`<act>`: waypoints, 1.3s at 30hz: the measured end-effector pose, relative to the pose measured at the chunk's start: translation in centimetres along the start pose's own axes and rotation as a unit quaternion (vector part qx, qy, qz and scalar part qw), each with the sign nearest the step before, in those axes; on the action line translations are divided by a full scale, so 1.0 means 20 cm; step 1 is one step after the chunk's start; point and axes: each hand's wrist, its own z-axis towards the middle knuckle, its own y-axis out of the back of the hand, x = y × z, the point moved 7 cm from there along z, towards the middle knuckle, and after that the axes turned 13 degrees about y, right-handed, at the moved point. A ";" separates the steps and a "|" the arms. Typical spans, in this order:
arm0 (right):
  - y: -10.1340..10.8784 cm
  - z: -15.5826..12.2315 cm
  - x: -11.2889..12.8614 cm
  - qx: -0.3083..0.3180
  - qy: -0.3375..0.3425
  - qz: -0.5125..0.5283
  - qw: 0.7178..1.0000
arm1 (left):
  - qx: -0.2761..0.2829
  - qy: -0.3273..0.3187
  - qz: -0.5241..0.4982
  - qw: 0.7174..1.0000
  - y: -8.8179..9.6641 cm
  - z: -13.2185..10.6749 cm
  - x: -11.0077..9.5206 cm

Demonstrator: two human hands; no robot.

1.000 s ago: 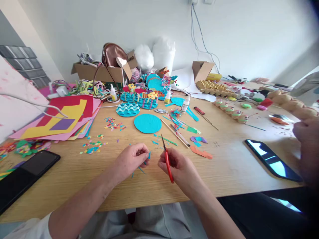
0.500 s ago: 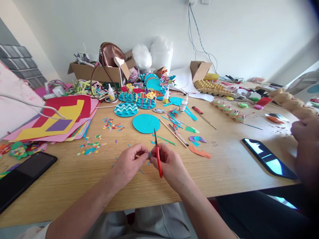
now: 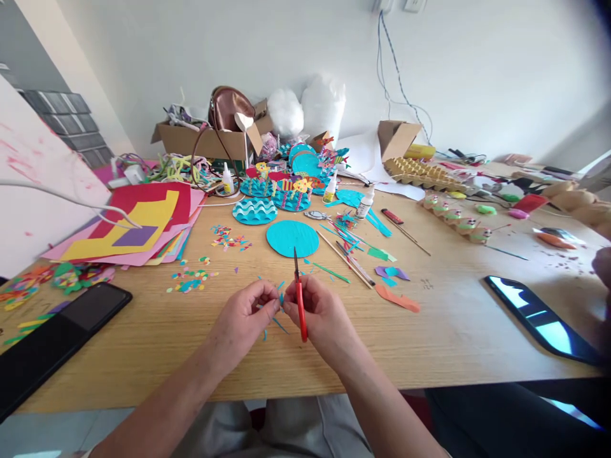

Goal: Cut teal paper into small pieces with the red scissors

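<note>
Near the table's front, my left hand [image 3: 251,311] pinches a small strip of blue paper [image 3: 281,298] between thumb and fingertips. My right hand [image 3: 319,310] is closed around red-handled scissors [image 3: 300,299], whose dark blades point away from me. Its fingertips meet the left ones at the blue paper. Just beyond the blade tips lies a round blue disc [image 3: 292,238]. Thin blue paper scraps [image 3: 280,326] are scattered under and around my hands. Behind the disc stand blue round bases with paper waves [image 3: 254,210] and paper fish [image 3: 300,186].
Glue bottles [image 3: 365,203] stand behind the disc. Coloured paper sheets [image 3: 165,197] and a black phone [image 3: 71,340] are at left. Wooden sticks [image 3: 351,261], orange paper [image 3: 397,298] and another phone [image 3: 539,318] lie right. Part of another person's hand [image 3: 604,267] shows at the right edge.
The view has shifted slightly, so the table things appear farther right and a little lower. Both hands stay together at the blue paper, with the scissors still in my right hand.
</note>
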 end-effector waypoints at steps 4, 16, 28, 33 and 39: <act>-0.01 0.01 0.01 0.004 -0.004 -0.005 1.000 | -0.007 0.005 -0.019 1.000 0.01 0.00 0.02; 0.01 -0.10 0.10 0.143 0.020 -0.207 0.968 | 0.004 0.072 -0.180 0.981 0.05 -0.06 0.05; -0.02 -0.16 0.09 0.190 -0.027 -0.198 0.961 | 0.031 0.105 -0.259 0.960 0.05 -0.06 0.05; -0.03 -0.15 0.09 0.196 -0.042 -0.179 0.963 | 0.037 0.115 -0.255 0.959 0.04 -0.06 0.06; -0.04 -0.16 0.09 0.190 -0.032 -0.184 0.964 | 0.036 0.121 -0.264 0.956 0.03 -0.06 0.06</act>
